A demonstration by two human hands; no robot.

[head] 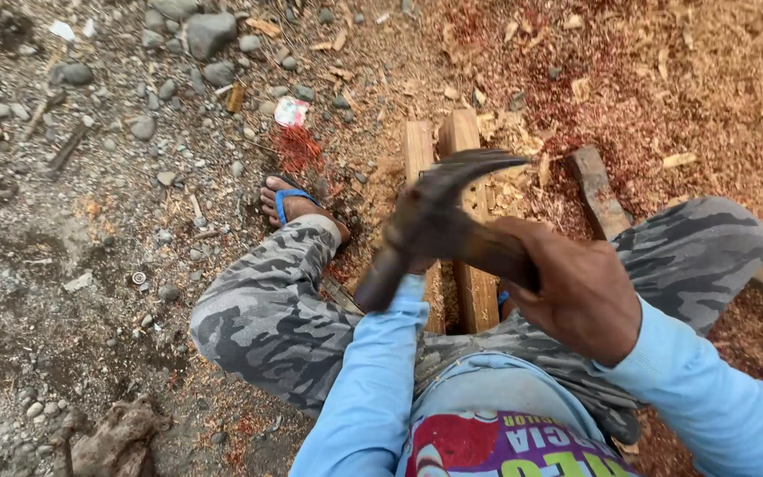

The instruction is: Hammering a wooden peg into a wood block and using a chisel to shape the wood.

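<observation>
My right hand is shut on the handle of a dark claw hammer, which is blurred by motion and held above two narrow wooden planks lying side by side between my knees. My left arm in a light blue sleeve reaches to the planks under the hammer head. My left hand is almost wholly hidden behind the hammer, so its grip cannot be seen. I am squatting in camouflage trousers.
My left foot in a blue flip-flop stands on gravel. A darker wooden bar lies to the right of the planks. Reddish sawdust and wood chips cover the ground on the right, and stones lie scattered on the left.
</observation>
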